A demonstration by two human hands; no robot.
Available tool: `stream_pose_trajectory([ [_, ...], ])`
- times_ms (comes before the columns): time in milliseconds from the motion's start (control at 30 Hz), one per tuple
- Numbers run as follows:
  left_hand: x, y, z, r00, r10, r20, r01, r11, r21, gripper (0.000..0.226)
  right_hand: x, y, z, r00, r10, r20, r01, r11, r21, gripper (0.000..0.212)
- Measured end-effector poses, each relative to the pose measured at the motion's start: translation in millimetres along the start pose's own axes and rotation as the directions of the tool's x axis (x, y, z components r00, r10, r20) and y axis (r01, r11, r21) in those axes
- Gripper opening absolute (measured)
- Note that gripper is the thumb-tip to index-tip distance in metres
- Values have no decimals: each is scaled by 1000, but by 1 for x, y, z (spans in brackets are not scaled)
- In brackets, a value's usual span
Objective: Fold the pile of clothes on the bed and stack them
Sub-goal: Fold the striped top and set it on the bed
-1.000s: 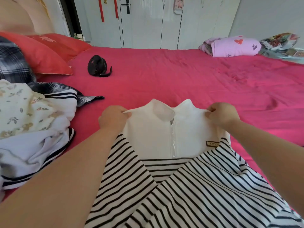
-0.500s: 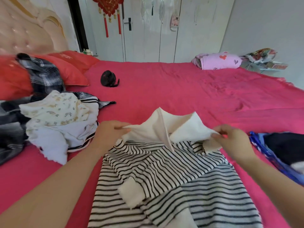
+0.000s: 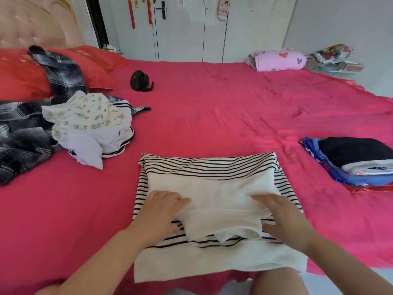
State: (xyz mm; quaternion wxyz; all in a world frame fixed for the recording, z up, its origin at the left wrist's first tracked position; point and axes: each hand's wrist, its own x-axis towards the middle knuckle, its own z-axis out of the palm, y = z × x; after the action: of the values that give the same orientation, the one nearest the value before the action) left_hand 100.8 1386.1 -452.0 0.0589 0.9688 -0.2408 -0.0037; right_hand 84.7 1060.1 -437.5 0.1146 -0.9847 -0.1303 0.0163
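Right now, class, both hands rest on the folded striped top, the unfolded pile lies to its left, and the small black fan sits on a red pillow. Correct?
No. The head view shows the small black fan on the red bedsheet near the red pillow. The left hand and right hand do rest on the striped top, unfolded pile to its left.

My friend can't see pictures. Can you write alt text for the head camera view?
A left hand and a right hand rest on a folded striped top on a red bed. An unfolded pile lies to the left, a folded stack to the right, a black fan farther back.
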Motion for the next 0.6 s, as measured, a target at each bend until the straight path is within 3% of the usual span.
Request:
stream_pose_trajectory([
  [100, 6, 19, 6, 999, 28, -24, -27, 998, 62, 57, 2, -9, 8, 995, -57, 77, 66, 991, -117, 57],
  [233, 7, 29, 5, 998, 20, -60, -19, 1000, 6, 49, 1, -12, 5, 994, -66, -91, 61, 997, -51, 39],
  [333, 5, 33, -9, 987, 63, -147, -88, 983, -164, 44, -2, -7, -14, 964, -74, -254, 102, 990, 100, 44],
  [400, 2, 31, -13, 993, 106, -53, -115, 967, -226, 41, -6, 1, -28, 978, -118, -172, 141, 982, 129, 49],
  [467, -1, 26, -10, 970, 125, 209, -79, 974, -213, 36, -6, 11, -35, 985, -109, 131, 102, 993, 62, 60],
  [500, 0, 23, -8, 954, 113, 277, -59, 979, -195, 34, -4, 17, -33, 975, -62, 214, 57, 998, 30, 64],
  [533, 2, 19, -7, 963, 83, 257, -31, 979, -200, 34, -1, 21, -32, 976, -10, 215, 8, 1000, 10, 64],
  [600, 8, 12, -8, 997, -59, 52, 71, 963, -259, 35, 8, 19, -30, 994, 104, 38, -105, 994, 43, 54],
])
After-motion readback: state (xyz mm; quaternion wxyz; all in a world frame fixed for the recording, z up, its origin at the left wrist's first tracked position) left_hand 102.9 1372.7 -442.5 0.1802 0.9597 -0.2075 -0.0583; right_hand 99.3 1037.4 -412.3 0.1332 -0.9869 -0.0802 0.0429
